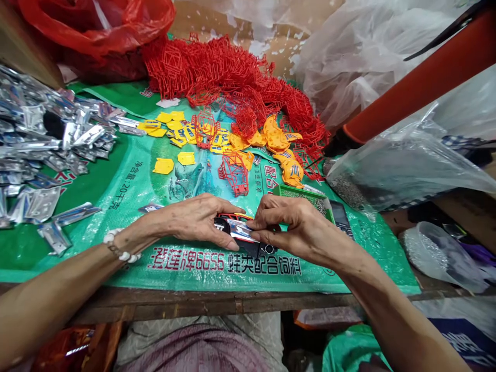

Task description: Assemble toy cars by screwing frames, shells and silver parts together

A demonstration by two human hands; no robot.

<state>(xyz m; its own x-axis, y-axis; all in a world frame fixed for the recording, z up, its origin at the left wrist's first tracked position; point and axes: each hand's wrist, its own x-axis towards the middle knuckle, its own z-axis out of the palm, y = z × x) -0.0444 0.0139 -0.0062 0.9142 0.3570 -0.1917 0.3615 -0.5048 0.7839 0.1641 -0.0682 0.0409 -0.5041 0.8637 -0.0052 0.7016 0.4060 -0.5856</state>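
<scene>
Near the table's front edge, my left hand (pixel 186 219) is closed around the left end of a small toy car (pixel 253 250) with a black base and a red frame edge on its far side. My right hand (pixel 300 227), fingertips pinched, presses on a silver panel (pixel 239 230) with blue marks that lies along the car. The fingers hide much of the car. Just beyond it lies a red plastic frame (pixel 234 175). Beside my right hand sits a green tray (pixel 284 191) of small metal parts, perhaps screws.
Silver panels (pixel 42 139) heap up at left. Red frames (pixel 225 67) pile along the back, with yellow pieces (pixel 163 165) and orange pieces (pixel 292 168) before them. A red bag (pixel 101 31) stands back left. An orange-red pole (pixel 418 77) slants in from the right above clear plastic bags (pixel 411 165).
</scene>
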